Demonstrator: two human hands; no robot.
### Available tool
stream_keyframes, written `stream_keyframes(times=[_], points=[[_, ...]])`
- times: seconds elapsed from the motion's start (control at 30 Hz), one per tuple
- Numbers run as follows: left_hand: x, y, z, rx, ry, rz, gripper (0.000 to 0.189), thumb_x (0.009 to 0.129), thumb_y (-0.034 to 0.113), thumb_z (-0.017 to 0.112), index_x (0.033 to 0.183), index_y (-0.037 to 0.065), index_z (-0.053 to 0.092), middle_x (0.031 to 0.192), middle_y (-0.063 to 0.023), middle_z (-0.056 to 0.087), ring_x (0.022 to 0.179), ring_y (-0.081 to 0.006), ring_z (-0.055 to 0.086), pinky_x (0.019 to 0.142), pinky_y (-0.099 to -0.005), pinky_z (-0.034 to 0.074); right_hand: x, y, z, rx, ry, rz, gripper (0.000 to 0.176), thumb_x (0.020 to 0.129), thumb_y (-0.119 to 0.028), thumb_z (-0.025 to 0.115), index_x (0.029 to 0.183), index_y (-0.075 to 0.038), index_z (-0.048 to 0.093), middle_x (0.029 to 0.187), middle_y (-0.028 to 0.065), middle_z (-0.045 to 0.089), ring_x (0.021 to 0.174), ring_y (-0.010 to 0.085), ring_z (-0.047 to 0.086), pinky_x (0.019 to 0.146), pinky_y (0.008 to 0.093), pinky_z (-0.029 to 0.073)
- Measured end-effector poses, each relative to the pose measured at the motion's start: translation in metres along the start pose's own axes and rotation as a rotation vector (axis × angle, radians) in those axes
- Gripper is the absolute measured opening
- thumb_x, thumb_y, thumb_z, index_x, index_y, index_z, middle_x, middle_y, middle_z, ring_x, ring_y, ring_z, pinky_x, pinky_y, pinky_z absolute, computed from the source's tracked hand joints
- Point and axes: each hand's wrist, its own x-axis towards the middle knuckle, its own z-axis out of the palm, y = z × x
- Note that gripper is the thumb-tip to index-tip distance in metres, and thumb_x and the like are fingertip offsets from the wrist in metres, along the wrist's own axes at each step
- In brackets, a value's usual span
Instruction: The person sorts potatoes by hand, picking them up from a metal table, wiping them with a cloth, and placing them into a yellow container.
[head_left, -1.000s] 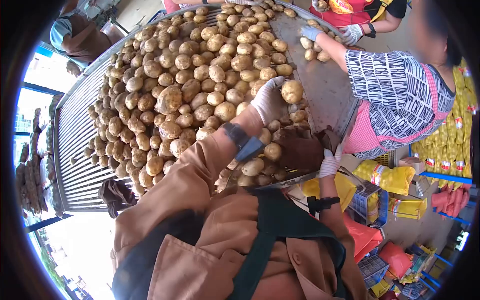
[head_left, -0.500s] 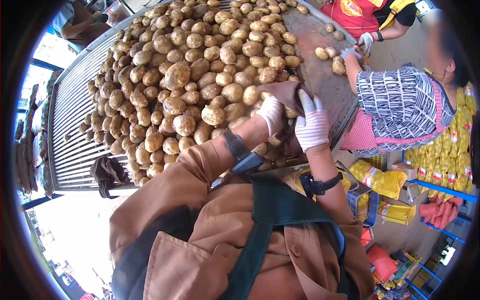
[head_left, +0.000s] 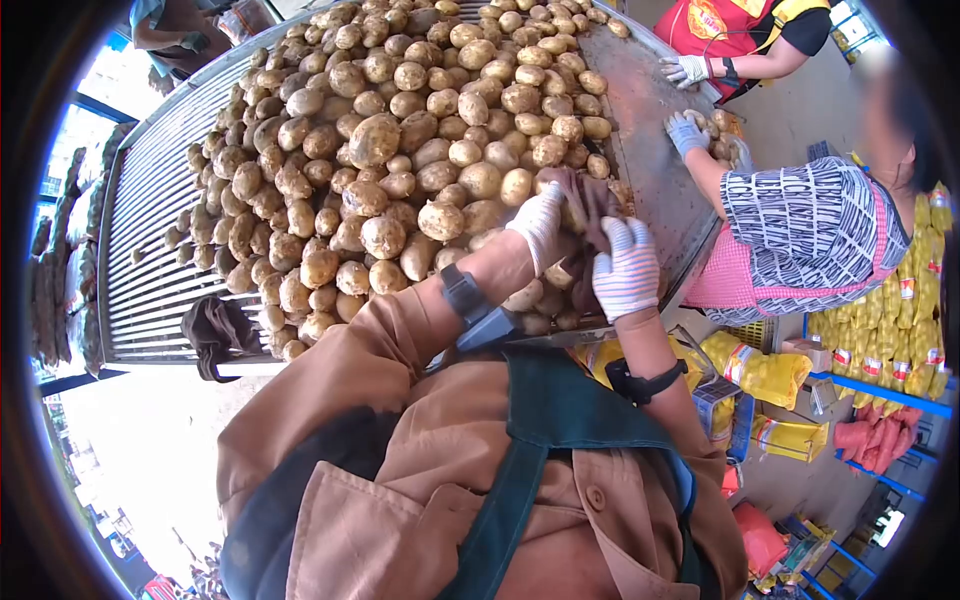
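Note:
A large heap of potatoes [head_left: 373, 140] covers a slatted table. At its near right edge lies a dark brown cloth [head_left: 590, 200]. My left hand [head_left: 540, 225], in a white glove, is closed on the cloth's left side, with potatoes beside it. My right hand [head_left: 626, 268], in a striped glove, has its fingers closed on the cloth's right side. A potato partly shows between the hands, and the cloth hides part of it. Both wrists wear black bands.
Another dark cloth [head_left: 218, 335] hangs at the table's near left edge. Bare slats [head_left: 135, 270] run along the left. A person in patterned sleeves [head_left: 800, 215] works at the right, another in red [head_left: 705, 30] behind. Yellow net bags [head_left: 760, 368] stand below right.
The cloth is bunched higher between my hands, and my right hand has moved slightly down. The co-worker's hands at the right have shifted, and the loose potatoes there have left the tabletop.

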Motion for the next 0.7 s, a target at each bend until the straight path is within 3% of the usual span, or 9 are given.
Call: stream_keyframes(times=[0.07, 0.1, 0.13, 0.23, 0.33, 0.47, 0.57, 0.6, 0.7], points=[[-0.018, 0.011, 0.015, 0.155, 0.079, -0.078, 0.034, 0.089, 0.010, 0.066, 0.122, 0.008, 0.056, 0.116, -0.0112, 0.063, 0.105, -0.0184, 0.059, 0.093, -0.0343, 0.050, 0.002, 0.049, 0.012, 0.161, 0.076, 0.250, 0.045, 0.073, 0.004, 0.058, 0.116, -0.006, 0.059, 0.107, 0.0164, 0.063, 0.099, 0.0319, 0.061, 0.092, 0.0404, 0.049], [-0.021, 0.010, 0.018, 0.157, 0.090, -0.113, 0.036, 0.087, 0.008, 0.069, 0.121, 0.008, 0.057, 0.114, -0.0110, 0.064, 0.102, -0.0184, 0.062, 0.091, -0.0346, 0.052, -0.001, 0.066, 0.019, 0.648, 0.113, 0.580, 0.040, 0.075, 0.007, 0.055, 0.113, -0.005, 0.060, 0.106, 0.0098, 0.063, 0.099, 0.0211, 0.059, 0.091, 0.0335, 0.048], [-0.011, 0.002, 0.006, 0.060, 0.052, -0.128, 0.034, 0.089, 0.016, 0.068, 0.121, 0.009, 0.057, 0.112, -0.0111, 0.065, 0.100, -0.0200, 0.063, 0.087, -0.0364, 0.053, 0.000, 0.074, 0.017, 0.774, 0.194, 0.586, 0.041, 0.075, 0.009, 0.055, 0.114, -0.004, 0.061, 0.110, 0.0063, 0.061, 0.100, 0.0159, 0.056, 0.090, 0.0292, 0.047], [0.000, -0.007, -0.012, -0.217, 0.018, -0.249, 0.039, 0.094, 0.038, 0.062, 0.122, 0.011, 0.055, 0.112, -0.0120, 0.063, 0.100, -0.0263, 0.064, 0.074, -0.0448, 0.056, 0.014, 0.048, -0.013, 1.043, 0.296, 0.686, 0.059, 0.068, 0.011, 0.059, 0.125, -0.005, 0.058, 0.114, 0.0071, 0.061, 0.104, 0.0199, 0.056, 0.093, 0.0306, 0.047], [-0.018, 0.007, 0.004, -0.233, -0.123, -0.197, 0.044, 0.095, 0.033, 0.062, 0.129, 0.008, 0.052, 0.120, -0.0126, 0.062, 0.109, -0.0275, 0.060, 0.089, -0.0447, 0.052, 0.028, 0.045, -0.022, 1.176, 0.511, 0.919, 0.060, 0.067, 0.011, 0.059, 0.125, -0.005, 0.059, 0.116, 0.0072, 0.061, 0.105, 0.0212, 0.057, 0.095, 0.0327, 0.046], [-0.032, 0.026, 0.015, -0.335, -0.245, -0.150, 0.051, 0.095, 0.029, 0.063, 0.136, 0.002, 0.048, 0.133, -0.0136, 0.057, 0.122, -0.0287, 0.054, 0.110, -0.0422, 0.041, 0.020, -0.005, -0.027, 0.992, 0.416, 0.386, 0.058, 0.074, 0.008, 0.058, 0.131, -0.005, 0.056, 0.122, 0.0104, 0.061, 0.115, 0.0257, 0.057, 0.101, 0.0373, 0.044], [-0.007, 0.004, -0.002, -0.412, -0.226, -0.161, 0.063, 0.092, 0.044, 0.065, 0.136, 0.002, 0.047, 0.130, -0.0136, 0.057, 0.121, -0.0263, 0.053, 0.111, -0.0366, 0.037, 0.021, -0.021, -0.002, 0.360, 0.239, -0.067, 0.056, 0.077, 0.001, 0.060, 0.131, -0.013, 0.057, 0.118, 0.0243, 0.058, 0.110, 0.0457, 0.058, 0.095, 0.0465, 0.050], [-0.002, 0.001, -0.005, -0.444, -0.223, -0.163, 0.065, 0.092, 0.047, 0.064, 0.136, 0.002, 0.047, 0.129, -0.0136, 0.057, 0.122, -0.0259, 0.052, 0.112, -0.0352, 0.036, 0.019, -0.034, -0.005, 0.114, 0.224, -0.065, 0.054, 0.078, -0.001, 0.062, 0.130, -0.013, 0.058, 0.117, 0.0251, 0.057, 0.107, 0.0479, 0.057, 0.093, 0.0482, 0.050], [-0.002, 0.002, -0.016, -0.439, -0.184, -0.090, 0.058, 0.095, 0.041, 0.062, 0.134, 0.001, 0.048, 0.131, -0.0137, 0.056, 0.125, -0.0249, 0.050, 0.114, -0.0335, 0.033, 0.024, -0.028, 0.010, 0.166, 0.200, 0.076, 0.055, 0.079, 0.001, 0.060, 0.132, -0.012, 0.057, 0.115, 0.0247, 0.059, 0.105, 0.0448, 0.059, 0.093, 0.0480, 0.050]])
